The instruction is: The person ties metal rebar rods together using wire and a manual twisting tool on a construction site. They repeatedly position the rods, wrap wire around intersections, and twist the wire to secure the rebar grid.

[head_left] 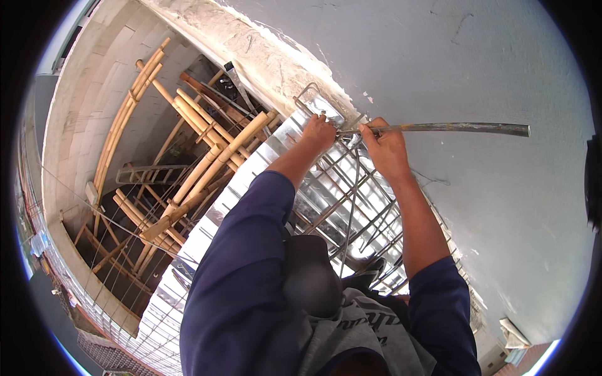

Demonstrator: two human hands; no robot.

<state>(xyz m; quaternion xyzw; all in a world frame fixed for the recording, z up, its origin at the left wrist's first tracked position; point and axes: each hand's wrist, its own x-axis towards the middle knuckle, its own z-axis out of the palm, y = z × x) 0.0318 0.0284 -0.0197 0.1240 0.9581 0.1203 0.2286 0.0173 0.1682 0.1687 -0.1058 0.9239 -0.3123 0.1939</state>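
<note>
A long dark metal bar [464,128], rusty in places, juts out to the right along the grey wall. My right hand [387,152] is closed around its inner end. Just left of it, my left hand [318,134] is closed beside that same end; what its fingers grip is mostly hidden. A bent steel loop [307,93] sticks up past the left fingers, at the wall's broken edge. Beneath both hands spreads a grid of steel reinforcing bars [338,203] over shiny corrugated metal decking [251,182].
On the left, an opening drops beside the decking, with bamboo scaffolding [207,172] and a ladder [153,174] in it. A pale block wall [78,113] curves round it. The smooth grey wall [501,188] rises close on the right. A thin wire [433,180] pokes from its base.
</note>
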